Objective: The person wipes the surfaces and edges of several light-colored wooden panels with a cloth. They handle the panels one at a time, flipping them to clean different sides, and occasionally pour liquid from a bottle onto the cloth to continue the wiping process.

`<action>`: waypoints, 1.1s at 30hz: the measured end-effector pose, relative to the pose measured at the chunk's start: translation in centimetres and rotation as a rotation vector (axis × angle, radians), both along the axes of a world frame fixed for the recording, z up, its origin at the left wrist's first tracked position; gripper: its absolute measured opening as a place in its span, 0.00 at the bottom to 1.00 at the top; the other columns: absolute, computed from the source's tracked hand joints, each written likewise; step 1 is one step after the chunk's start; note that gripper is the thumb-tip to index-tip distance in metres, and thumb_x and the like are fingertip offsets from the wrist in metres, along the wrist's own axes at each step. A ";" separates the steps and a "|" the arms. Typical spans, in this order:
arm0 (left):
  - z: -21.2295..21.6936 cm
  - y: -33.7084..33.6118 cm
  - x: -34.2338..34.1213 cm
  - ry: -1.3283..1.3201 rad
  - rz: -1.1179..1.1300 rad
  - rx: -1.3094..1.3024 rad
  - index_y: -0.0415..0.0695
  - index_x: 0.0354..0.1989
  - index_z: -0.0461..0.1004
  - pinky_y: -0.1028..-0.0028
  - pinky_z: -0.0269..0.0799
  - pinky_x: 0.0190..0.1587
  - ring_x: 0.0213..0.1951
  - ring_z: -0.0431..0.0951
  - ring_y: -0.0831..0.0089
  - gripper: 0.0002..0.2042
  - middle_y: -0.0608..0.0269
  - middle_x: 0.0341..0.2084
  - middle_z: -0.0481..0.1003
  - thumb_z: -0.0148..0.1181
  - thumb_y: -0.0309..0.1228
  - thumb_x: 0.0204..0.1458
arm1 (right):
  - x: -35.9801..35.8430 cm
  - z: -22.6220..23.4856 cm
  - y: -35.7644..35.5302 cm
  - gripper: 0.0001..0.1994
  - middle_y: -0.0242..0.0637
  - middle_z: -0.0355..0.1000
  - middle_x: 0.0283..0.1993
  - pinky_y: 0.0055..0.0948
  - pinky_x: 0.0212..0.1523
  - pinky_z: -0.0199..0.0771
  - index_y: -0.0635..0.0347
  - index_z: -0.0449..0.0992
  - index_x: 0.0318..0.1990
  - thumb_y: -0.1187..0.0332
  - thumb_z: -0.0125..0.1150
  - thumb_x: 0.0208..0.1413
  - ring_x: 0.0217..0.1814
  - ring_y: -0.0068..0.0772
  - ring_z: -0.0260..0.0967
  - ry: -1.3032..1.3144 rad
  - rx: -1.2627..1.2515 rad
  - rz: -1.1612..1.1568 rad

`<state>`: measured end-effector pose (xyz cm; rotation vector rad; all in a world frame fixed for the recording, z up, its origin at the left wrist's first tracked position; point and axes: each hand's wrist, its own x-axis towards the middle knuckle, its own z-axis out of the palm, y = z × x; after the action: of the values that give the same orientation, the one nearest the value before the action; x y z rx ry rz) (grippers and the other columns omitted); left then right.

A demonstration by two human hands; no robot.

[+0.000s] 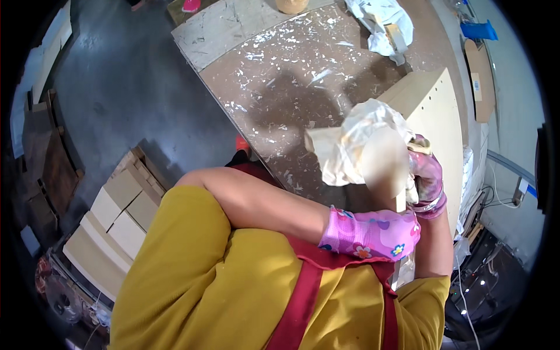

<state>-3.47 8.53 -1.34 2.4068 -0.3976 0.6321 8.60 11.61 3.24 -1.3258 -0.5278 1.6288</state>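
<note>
My right hand (427, 181), in a stained pink-purple glove, is closed on a beige rag (422, 143) beside a pale wooden piece with small holes (438, 111). A crumpled whitish cloth (361, 137) lies against this hand on the left. In front of the cloth is a smooth, blurred pale rounded shape (386, 163) whose kind I cannot tell. My left hand (388, 234), in a pink flowered glove, reaches across my body to just below the right hand. Its fingers are turned away and hidden, so whatever they touch does not show.
A brown worktable (256, 87) spattered with white lies ahead. White crumpled plastic (385, 26) and a tan roll (291, 6) sit at its far side. Pale boards (116, 216) are stacked at left. Cables and dark equipment (490, 280) stand at lower right.
</note>
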 end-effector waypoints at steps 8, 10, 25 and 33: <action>-1.7 -3.4 0.4 -0.092 -0.024 -0.228 0.39 0.33 0.72 0.72 0.70 0.41 0.35 0.73 0.67 0.07 0.60 0.31 0.73 0.51 0.30 0.53 | 1.3 -8.8 0.4 0.15 0.37 0.71 0.50 0.30 0.55 0.67 0.66 0.71 0.49 0.67 0.56 0.57 0.49 0.31 0.71 -0.513 0.226 0.364; -2.0 -3.3 1.1 -0.094 0.019 -0.199 0.39 0.33 0.72 0.73 0.70 0.41 0.35 0.73 0.67 0.07 0.61 0.30 0.72 0.51 0.29 0.53 | 1.9 -3.8 -0.6 0.17 0.39 0.70 0.51 0.30 0.55 0.68 0.66 0.68 0.51 0.66 0.55 0.58 0.50 0.33 0.70 -0.417 0.196 0.186; -6.0 -8.6 2.3 -0.199 0.200 0.064 0.39 0.33 0.70 0.74 0.68 0.41 0.35 0.71 0.71 0.06 0.64 0.30 0.70 0.47 0.27 0.51 | 2.7 -11.6 -1.5 0.17 0.42 0.69 0.53 0.29 0.58 0.62 0.68 0.69 0.54 0.66 0.47 0.63 0.57 0.33 0.64 -0.913 0.396 0.499; -3.4 -4.2 0.5 -0.261 0.491 0.320 0.39 0.45 0.70 0.78 0.70 0.45 0.38 0.73 0.76 0.11 0.63 0.36 0.73 0.43 0.26 0.57 | 1.0 -5.3 -1.1 0.18 0.42 0.69 0.54 0.28 0.56 0.65 0.67 0.67 0.55 0.65 0.48 0.62 0.55 0.32 0.66 -0.335 0.137 0.102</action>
<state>-2.94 4.37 -4.76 2.7575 0.0004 1.1833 9.62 10.52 -2.08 -1.4959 -0.9041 1.4282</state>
